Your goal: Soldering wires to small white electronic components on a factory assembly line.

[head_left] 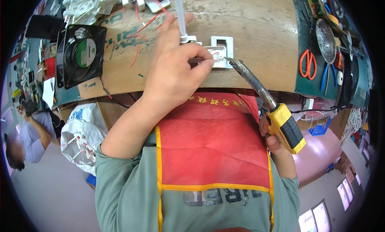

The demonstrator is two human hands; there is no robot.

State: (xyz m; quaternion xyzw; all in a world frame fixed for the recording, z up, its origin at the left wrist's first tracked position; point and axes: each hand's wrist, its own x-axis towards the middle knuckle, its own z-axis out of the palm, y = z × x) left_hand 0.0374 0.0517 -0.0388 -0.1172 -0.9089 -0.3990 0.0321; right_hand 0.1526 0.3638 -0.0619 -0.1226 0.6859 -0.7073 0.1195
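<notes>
My left hand [174,65] reaches over the wooden board, its thumb and forefinger pinched together on what looks like a thin wire [215,60]. The pinch sits at the edge of a small white plastic housing [218,63], inside which short red wires show. In my right hand [272,140] is a soldering iron [286,128] with a yellow and black handle. Its dark, worn shaft slants up and left, and the tip is at the housing's right side; whether it touches cannot be told. A white tube [181,15] stands beside my left fingers.
On the left stands a black fan [81,55]. White plastic parts [86,5] are heaped at the back left, with loose red wires [146,25] nearby. Orange-handled scissors [307,64], blue-handled pliers [324,77] and a metal bowl [325,35] lie right. Another person [36,132] sits far left.
</notes>
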